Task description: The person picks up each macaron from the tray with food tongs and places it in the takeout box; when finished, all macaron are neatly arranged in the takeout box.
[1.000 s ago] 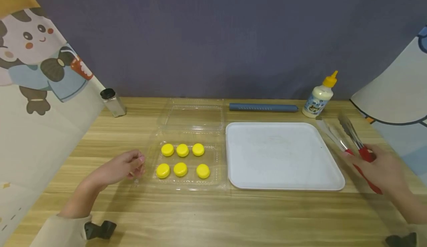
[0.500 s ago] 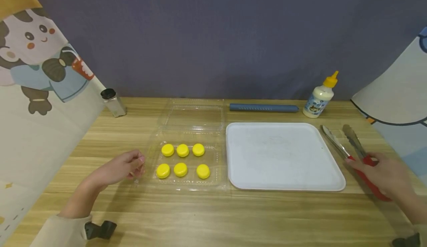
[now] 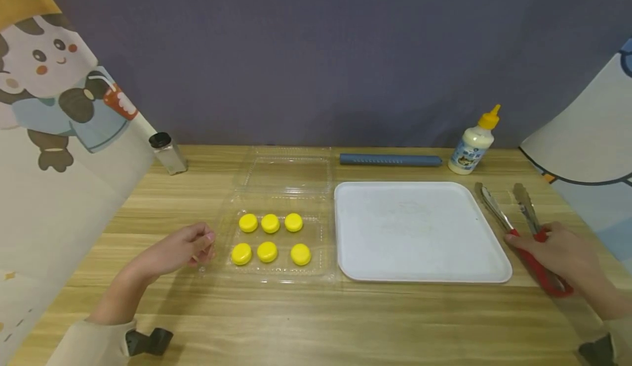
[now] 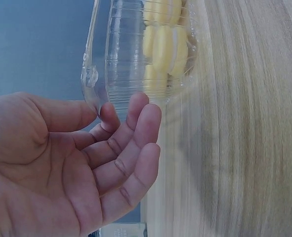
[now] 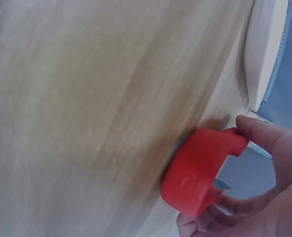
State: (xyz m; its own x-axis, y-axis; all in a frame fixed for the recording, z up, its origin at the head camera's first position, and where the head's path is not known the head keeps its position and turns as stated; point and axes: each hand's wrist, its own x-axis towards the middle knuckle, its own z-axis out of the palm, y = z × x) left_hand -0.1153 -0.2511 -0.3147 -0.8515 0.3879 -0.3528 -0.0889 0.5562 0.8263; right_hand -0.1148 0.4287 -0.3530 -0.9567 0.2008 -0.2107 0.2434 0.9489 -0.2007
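My left hand [image 3: 185,248] pinches the left edge of a clear plastic clamshell box [image 3: 316,231] between thumb and index finger. The other fingers curl loosely below, as the left wrist view shows. Several yellow macarons [image 3: 267,252] lie in two rows in the box's base, and its lid is folded back. At the right, my right hand [image 3: 568,253] holds red-handled metal tongs [image 5: 190,173]. Its thumb is on one handle and its fingers are on the other. The tongs' arms are spread apart, with tips [image 3: 521,193] pointing away, low over the table.
A white tray [image 3: 419,234] lies between the box and the tongs. Behind it are a blue-grey rod [image 3: 390,159] and a squeeze bottle [image 3: 469,149] with a yellow nozzle. A black-capped jar [image 3: 170,155] stands at the back left, before a dark backdrop [image 3: 316,58].
The tongs have come down and slightly toward me at the right, still in my right hand. My left hand, the box and the macarons have stayed put.
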